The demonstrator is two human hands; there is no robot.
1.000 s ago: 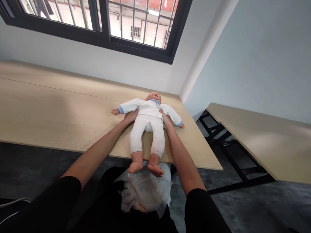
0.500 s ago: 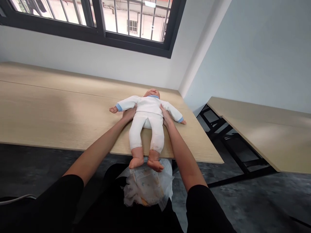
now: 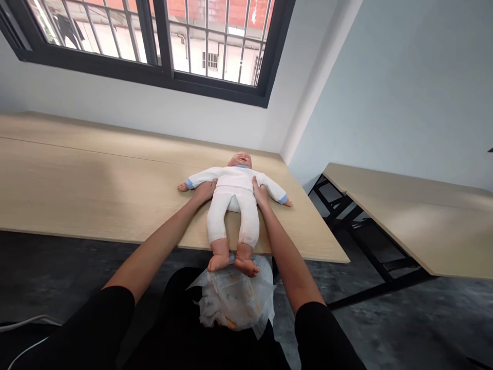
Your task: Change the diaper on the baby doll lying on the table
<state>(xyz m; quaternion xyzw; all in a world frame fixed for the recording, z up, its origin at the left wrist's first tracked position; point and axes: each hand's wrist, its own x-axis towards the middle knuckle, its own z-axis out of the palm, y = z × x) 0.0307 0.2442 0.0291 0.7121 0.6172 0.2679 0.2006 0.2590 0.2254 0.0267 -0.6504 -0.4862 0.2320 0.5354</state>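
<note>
A baby doll [image 3: 235,180] in a white suit with blue collar and cuffs lies on its back on the wooden table [image 3: 127,200]. Its head points toward the window and its bare feet stick out past the near edge. My left hand [image 3: 206,190] grips the left side of its trunk, below the armpit, with the fingers partly hidden. On the opposite side my right hand [image 3: 261,193] holds the trunk, thumb on the front and the other fingers out of sight. Below the feet, a crumpled diaper [image 3: 234,298] rests on my lap.
A second wooden table [image 3: 423,216] with a black metal frame [image 3: 370,252] stands to the right, across a gap. Behind the tables are a wall and a barred window [image 3: 215,46]. A white cable [image 3: 29,324] runs at lower left.
The view has tilted up a little, so more of the window shows. Both hands stay on the doll's sides, and the doll lies in about the same place.
</note>
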